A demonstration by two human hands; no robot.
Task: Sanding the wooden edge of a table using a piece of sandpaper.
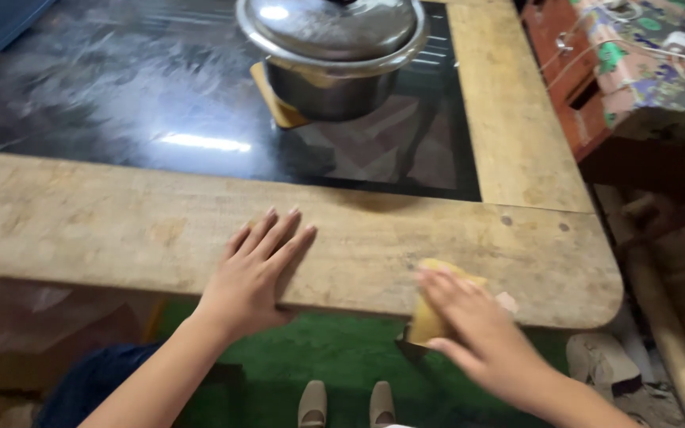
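Observation:
My left hand (251, 273) lies flat, fingers together, on the near wooden rim of the table (120, 226). It holds nothing. My right hand (477, 333) presses a yellow sponge (430, 313) against the table's front edge near the rounded right corner. The hand and sponge are blurred. A steel pot with a lid (333, 55) stands at the far side on the table's dark glass centre (136, 87), resting on a yellow mat (277, 99).
A red wooden cabinet with a patterned cloth and cords (636, 71) stands to the right. Below the table are a green floor mat (334, 357), my feet in pale shoes (346, 404), and a wooden pole (667, 333) at the right.

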